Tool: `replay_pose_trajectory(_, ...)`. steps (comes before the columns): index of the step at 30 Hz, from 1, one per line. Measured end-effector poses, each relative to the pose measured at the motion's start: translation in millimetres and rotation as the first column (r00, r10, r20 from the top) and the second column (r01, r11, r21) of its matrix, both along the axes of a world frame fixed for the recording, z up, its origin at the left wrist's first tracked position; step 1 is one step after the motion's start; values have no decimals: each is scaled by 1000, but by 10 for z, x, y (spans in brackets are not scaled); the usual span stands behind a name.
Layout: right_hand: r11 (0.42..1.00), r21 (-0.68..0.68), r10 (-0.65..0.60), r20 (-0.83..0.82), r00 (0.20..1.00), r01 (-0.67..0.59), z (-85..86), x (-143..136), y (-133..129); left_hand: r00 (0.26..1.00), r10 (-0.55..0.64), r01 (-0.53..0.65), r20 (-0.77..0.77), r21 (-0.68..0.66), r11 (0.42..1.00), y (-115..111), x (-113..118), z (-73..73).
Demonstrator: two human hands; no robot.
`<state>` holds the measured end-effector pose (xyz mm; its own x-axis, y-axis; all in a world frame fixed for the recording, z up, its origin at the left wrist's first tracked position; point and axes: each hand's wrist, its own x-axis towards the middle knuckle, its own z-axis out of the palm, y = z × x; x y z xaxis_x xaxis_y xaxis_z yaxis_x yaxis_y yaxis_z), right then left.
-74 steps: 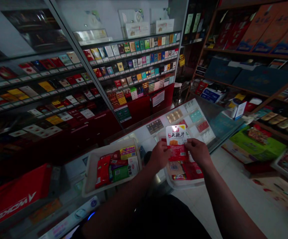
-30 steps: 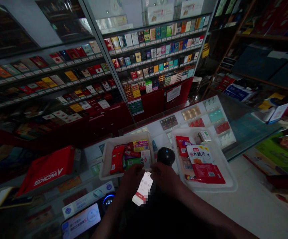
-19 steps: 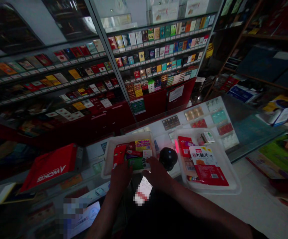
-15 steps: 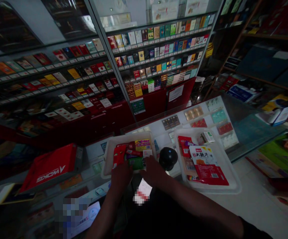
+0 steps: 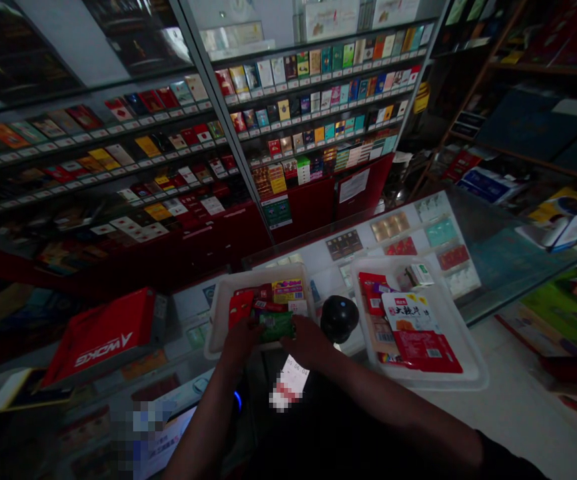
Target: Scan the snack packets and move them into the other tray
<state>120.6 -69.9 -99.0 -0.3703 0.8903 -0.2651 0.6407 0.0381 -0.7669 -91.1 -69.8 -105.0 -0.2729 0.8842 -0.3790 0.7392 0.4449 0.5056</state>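
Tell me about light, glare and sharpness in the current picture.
All in the head view: dim overall, left hand and right hand dark; pale glare on the dark panel at upper left; white slip pixelated at its lower end.

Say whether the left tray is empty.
Not empty: a red packet and a yellow pack show inside the tray; the left hand and right hand are at a green packet.

Green packet (image 5: 275, 325), white-and-red pouch (image 5: 411, 311), white-lettered red box (image 5: 111, 327)
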Motion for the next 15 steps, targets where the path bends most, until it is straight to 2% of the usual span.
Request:
replay_pose_trajectory(2, 1000, 16, 20, -28, 999, -20, -26, -2, -22, 996, -9, 9, 91, 2, 1000, 16, 11, 49)
replay_pose_trajectory(6, 995, 99, 6, -93, 996, 4, 17, 35, -72, 956, 82, -113, 281, 94, 989, -46, 74, 230)
replay_pose_trajectory(11, 965, 222, -99, -187, 977, 140, 288, 173, -11, 876, 79, -176, 476, 163, 971, -180, 93, 537)
replay_pose_trajectory(15, 920, 282, -198, -270, 942, 274, 467, 306, 136, 768, 177, -341, 616, 159, 927, -222, 140, 790)
